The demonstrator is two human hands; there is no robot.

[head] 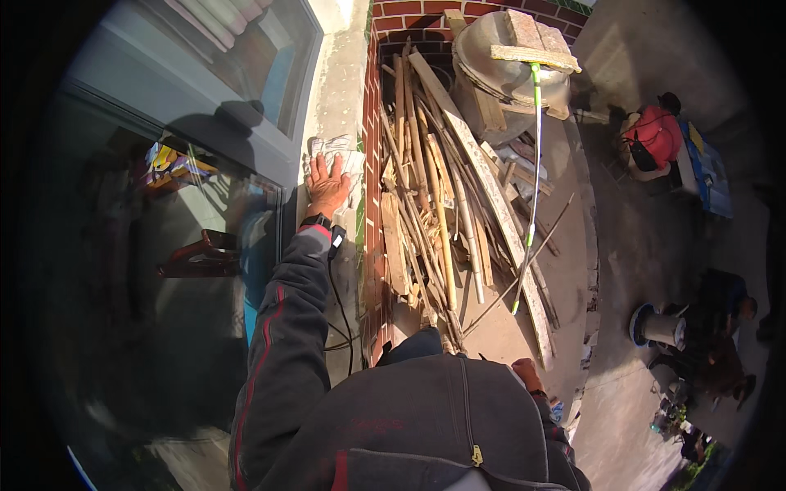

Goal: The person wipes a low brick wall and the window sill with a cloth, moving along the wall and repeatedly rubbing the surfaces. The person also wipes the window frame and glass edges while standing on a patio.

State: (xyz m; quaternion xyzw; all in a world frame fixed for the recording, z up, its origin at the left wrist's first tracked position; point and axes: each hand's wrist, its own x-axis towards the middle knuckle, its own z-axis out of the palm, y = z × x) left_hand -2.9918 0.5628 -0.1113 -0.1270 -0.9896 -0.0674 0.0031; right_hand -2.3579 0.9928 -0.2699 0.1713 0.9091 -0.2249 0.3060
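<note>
My left hand (328,187) lies flat on a pale, striped cloth (353,161), fingers spread. Beneath the cloth is a concrete window sill (341,80), which runs beside a grey-framed window (288,153). A black band device circles my left wrist. Close to that wrist, a small black device (336,238) with a cable (341,301) rests along the sill. My right hand (527,374) is low at my right side, partly hidden by my jacket. Its fingers look curled, and whether it holds anything cannot be seen.
Below the sill's red brick wall (373,123) lies a pile of wooden sticks and boards (424,184). A long green-and-silver pole (536,141) leans against an upturned basin (485,46) topped with bricks (525,30). Further right are a red item (657,135) and a pale bucket-like object (666,330).
</note>
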